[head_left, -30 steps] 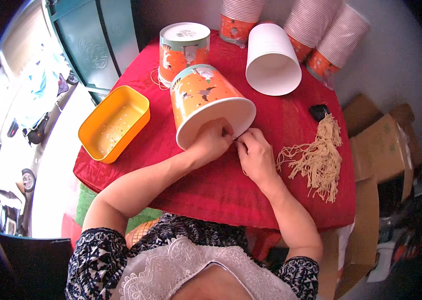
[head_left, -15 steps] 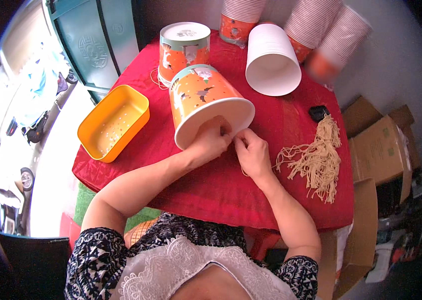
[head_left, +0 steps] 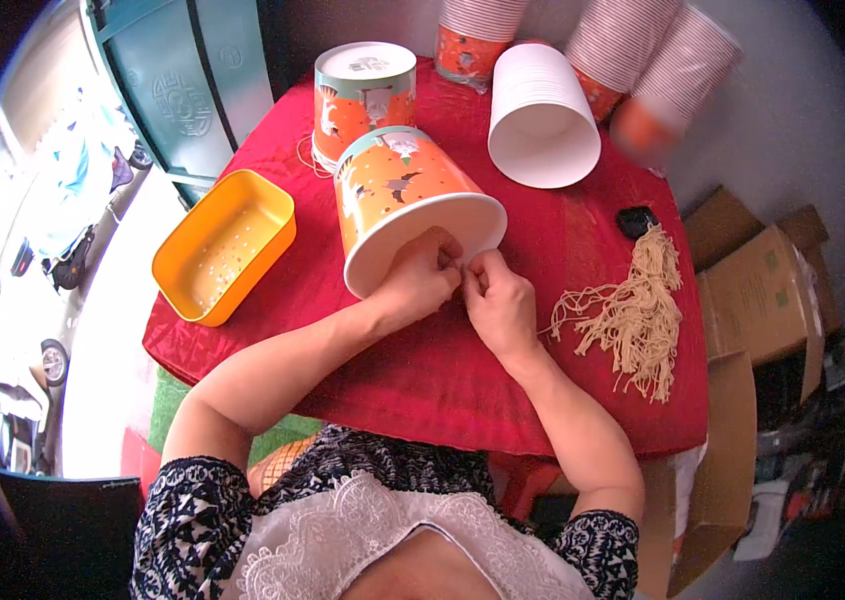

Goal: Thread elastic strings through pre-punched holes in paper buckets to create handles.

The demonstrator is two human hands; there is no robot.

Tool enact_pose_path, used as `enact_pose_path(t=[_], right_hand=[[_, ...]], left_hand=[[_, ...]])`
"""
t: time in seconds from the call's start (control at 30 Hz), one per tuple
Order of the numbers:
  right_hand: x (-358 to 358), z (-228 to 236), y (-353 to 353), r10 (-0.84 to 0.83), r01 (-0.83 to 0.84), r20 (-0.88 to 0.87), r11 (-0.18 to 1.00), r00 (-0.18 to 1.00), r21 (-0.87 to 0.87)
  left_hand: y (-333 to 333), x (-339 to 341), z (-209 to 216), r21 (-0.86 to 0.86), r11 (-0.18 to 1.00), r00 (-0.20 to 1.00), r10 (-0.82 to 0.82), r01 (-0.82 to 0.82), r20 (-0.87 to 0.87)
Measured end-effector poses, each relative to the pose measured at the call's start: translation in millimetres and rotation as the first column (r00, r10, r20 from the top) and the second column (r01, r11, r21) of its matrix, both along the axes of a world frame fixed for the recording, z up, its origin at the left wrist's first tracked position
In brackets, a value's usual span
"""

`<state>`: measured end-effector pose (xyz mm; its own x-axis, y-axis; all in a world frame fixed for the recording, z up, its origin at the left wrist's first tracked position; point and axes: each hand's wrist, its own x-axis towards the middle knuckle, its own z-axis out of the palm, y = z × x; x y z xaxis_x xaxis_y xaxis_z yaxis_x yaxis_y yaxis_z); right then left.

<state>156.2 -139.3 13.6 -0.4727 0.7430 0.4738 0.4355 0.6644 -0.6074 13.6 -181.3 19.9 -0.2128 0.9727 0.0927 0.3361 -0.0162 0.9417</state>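
Head view: right hand (head_left: 502, 308), pinched, has edged nearer left hand (head_left: 417, 281), curled inside orange bucket (head_left: 403, 190)

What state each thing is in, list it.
Front orange patterned paper bucket: tilted, left hand partly inside
Rear orange-green paper bucket: upside down
White round paper bucket: lying sideways, mouth open
Yellow rectangular plastic tub: open, pale bits inside
Beige string bundle: ends spread loose
Orange-white paper bucket stacks: nested
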Motion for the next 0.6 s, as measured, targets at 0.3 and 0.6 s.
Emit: enact_pose_path(t=[0.3,0.6], right_hand=[[1,4,-4,0.050,-0.081,0.106,0.948,0.993,0.307],[5,6,-9,0.070,-0.138,0.202,0.928,0.977,0.346]], left_hand=[[0,-3,4,-0.058,0.998,0.995,-0.033,0.039,0.095],[-1,-3,5,-0.018,1.000,0.995,-0.006,0.008,0.104]])
